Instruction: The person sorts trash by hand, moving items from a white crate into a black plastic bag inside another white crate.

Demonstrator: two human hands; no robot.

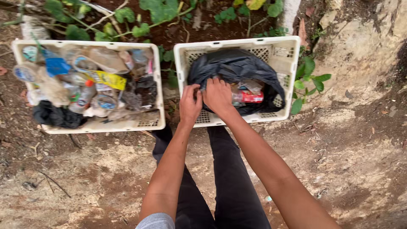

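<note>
A black plastic bag (237, 68) lies open in the right white crate (277, 48), with wrappers and a red packet (251, 97) showing at its mouth. My left hand (190, 104) and my right hand (218, 95) are side by side at the bag's near left edge, both pinching the black plastic. The hands touch each other over the crate's front rim. My dark trouser legs stand just below the crate.
A second white crate (157, 76) on the left is filled with several clear plastic bottles, a blue scrap, a yellow wrapper and black plastic. Green leafy plants (161, 10) grow behind both crates. Bare dirt and a rocky slope (364, 51) lie to the right.
</note>
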